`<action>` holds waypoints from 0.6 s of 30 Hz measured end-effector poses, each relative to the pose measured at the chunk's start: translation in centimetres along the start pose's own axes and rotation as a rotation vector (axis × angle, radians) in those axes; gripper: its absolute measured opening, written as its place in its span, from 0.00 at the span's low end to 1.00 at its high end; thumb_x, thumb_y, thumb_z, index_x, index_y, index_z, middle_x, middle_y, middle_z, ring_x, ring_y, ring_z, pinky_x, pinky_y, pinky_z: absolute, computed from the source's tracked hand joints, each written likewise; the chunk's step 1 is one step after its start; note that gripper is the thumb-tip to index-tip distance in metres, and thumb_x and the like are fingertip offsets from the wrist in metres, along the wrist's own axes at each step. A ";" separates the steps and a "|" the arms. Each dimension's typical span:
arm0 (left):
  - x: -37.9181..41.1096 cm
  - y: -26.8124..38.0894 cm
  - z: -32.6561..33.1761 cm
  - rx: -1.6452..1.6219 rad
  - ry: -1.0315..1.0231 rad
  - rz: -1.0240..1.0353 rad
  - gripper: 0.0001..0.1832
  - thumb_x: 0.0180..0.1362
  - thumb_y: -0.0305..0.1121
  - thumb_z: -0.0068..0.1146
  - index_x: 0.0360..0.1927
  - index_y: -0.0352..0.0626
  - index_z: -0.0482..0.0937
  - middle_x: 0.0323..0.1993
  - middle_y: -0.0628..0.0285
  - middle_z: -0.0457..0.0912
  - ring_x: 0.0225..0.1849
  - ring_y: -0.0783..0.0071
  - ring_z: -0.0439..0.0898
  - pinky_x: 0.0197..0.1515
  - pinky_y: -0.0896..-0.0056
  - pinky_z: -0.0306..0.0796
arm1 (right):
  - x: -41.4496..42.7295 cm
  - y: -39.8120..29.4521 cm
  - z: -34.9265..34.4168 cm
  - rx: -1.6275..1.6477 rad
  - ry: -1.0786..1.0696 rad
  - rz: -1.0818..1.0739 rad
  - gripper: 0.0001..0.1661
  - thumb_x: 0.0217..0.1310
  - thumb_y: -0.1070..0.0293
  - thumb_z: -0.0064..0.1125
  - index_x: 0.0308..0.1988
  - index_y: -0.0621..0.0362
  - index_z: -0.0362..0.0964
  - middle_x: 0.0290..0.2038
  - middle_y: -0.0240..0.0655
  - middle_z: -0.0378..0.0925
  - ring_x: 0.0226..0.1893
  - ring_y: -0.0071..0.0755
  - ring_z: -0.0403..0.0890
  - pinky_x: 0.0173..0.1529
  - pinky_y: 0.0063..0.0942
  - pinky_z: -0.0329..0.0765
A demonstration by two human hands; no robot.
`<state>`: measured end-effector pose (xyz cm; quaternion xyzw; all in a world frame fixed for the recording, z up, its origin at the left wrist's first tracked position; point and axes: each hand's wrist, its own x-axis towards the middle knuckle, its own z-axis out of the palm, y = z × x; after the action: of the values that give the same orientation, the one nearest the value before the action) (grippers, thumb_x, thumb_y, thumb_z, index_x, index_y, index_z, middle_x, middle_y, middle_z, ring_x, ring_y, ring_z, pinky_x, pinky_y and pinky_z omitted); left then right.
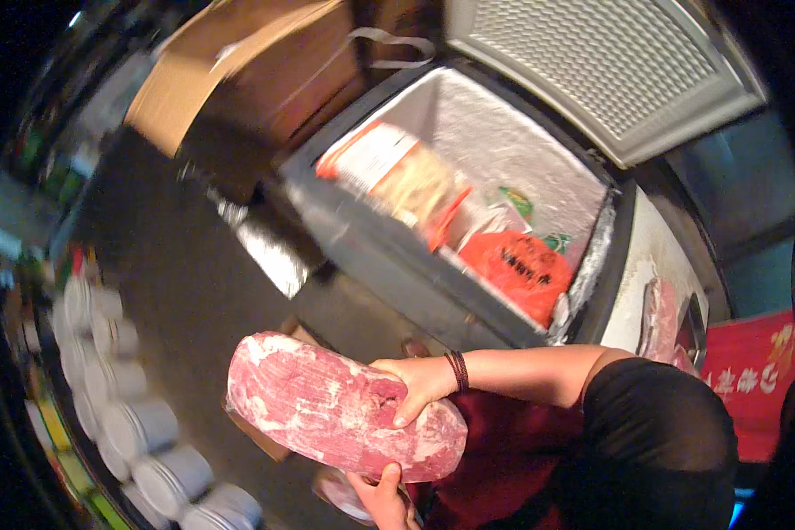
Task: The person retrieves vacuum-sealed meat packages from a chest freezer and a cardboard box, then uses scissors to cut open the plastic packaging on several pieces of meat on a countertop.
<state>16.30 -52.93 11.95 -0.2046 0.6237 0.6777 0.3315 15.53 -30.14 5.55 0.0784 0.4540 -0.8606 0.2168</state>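
Both of my hands hold a large block of raw red meat (318,404), marbled with white fat and frozen-looking. My right hand (417,391), with dark bands on its wrist, grips the upper side of its near end. The right thumb presses on the meat's top face, and the fingers are hidden beneath. On the opposite edge, my left hand (384,497) supports the meat with its thumb against the side. Beyond my right arm stands an open chest freezer (384,245). Inside lie a red plastic bag (517,271) bearing writing and a pale, orange-edged food package (397,172).
The freezer's lid (596,66) is raised. A white cutting board (636,265) at right carries another strip of meat (659,315). Several white lidded tubs (136,424) line the left. A cardboard box (172,99) stands upper left, and a shiny silver object (271,255) lies beside the freezer.
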 end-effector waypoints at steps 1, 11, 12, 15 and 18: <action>-2.5 2.7 -3.0 0.104 -0.019 0.033 0.41 0.45 0.24 0.60 0.65 0.37 0.56 0.55 0.52 0.68 0.55 0.59 0.69 0.58 0.61 0.64 | -0.2 0.2 4.5 0.085 -0.007 -0.071 0.51 0.38 0.64 0.77 0.59 0.65 0.56 0.53 0.34 0.69 0.55 0.27 0.68 0.61 0.31 0.66; -0.7 15.3 -12.7 0.554 -0.603 0.380 0.25 0.58 0.29 0.54 0.59 0.35 0.66 0.58 0.52 0.68 0.61 0.62 0.65 0.63 0.62 0.58 | -6.2 -6.4 18.1 0.074 0.448 -0.191 0.48 0.39 0.62 0.75 0.59 0.64 0.60 0.54 0.35 0.73 0.54 0.29 0.72 0.60 0.32 0.68; 1.7 14.6 -14.2 0.630 -0.429 0.559 0.24 0.60 0.29 0.52 0.59 0.34 0.65 0.59 0.51 0.67 0.62 0.61 0.65 0.64 0.62 0.57 | -7.0 -7.8 19.0 0.091 0.455 -0.182 0.47 0.40 0.63 0.74 0.60 0.64 0.60 0.54 0.35 0.73 0.54 0.29 0.72 0.61 0.32 0.67; 7.5 16.1 -20.6 0.865 0.018 0.857 0.25 0.62 0.30 0.51 0.61 0.30 0.63 0.61 0.47 0.64 0.64 0.55 0.62 0.67 0.61 0.52 | -7.3 -7.9 21.3 0.121 0.524 -0.196 0.34 0.48 0.78 0.63 0.58 0.61 0.64 0.52 0.36 0.74 0.53 0.31 0.74 0.59 0.32 0.69; 8.6 16.7 -24.6 0.958 0.182 0.832 0.29 0.63 0.32 0.50 0.63 0.27 0.58 0.64 0.39 0.59 0.67 0.46 0.56 0.69 0.54 0.46 | -6.5 -5.3 18.1 -0.103 0.620 -0.041 0.31 0.47 0.74 0.66 0.54 0.61 0.67 0.45 0.34 0.77 0.46 0.28 0.77 0.52 0.31 0.73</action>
<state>-4.83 -75.44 14.42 0.1687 0.9103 0.3756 0.0413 20.08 -40.33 22.05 0.3170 0.5429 -0.7758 0.0543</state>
